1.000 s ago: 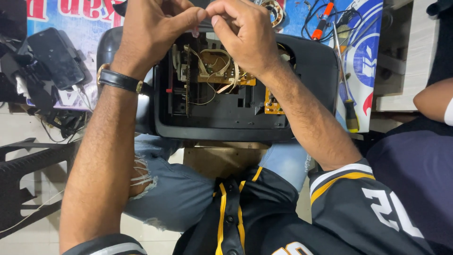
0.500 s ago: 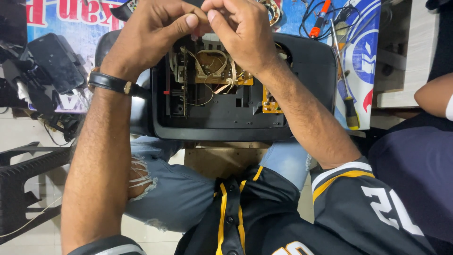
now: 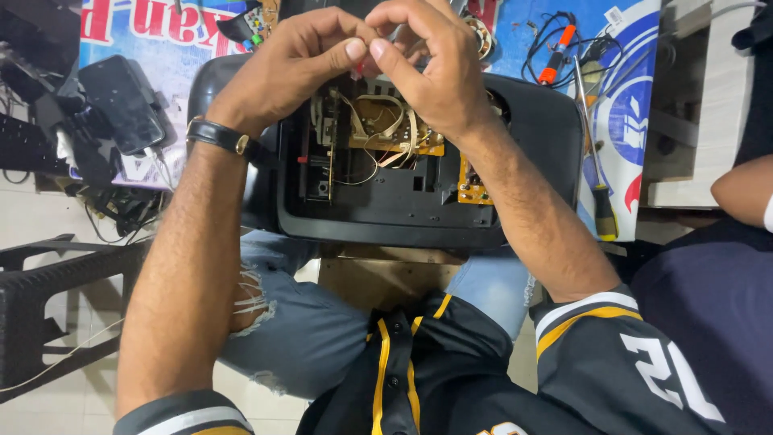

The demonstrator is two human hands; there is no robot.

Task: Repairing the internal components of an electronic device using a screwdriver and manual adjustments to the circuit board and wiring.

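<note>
An opened black plastic device casing [image 3: 386,211] rests on my lap, its brown circuit boards [image 3: 388,121] and pale wires exposed. My left hand [image 3: 294,60], with a black wristwatch [image 3: 219,137] on the wrist, and my right hand [image 3: 431,68] meet above the casing's far edge. Thumb and forefinger of each hand are pinched together, tip to tip, on what looks like a thin wire; the thing pinched is too small to make out. A second small orange board [image 3: 471,187] sits at the casing's right side.
A screwdriver [image 3: 600,205] and an orange-handled tool [image 3: 554,60] with black leads lie on a blue printed sheet [image 3: 628,113] at right. A black phone [image 3: 121,105] and cables lie at left. A black plastic stool [image 3: 48,298] stands lower left. Another person's arm [image 3: 745,193] shows at right.
My two hands have stayed pinched together over the casing, shifting slightly. The view has drifted a little, otherwise the casing and tools lie as before.
</note>
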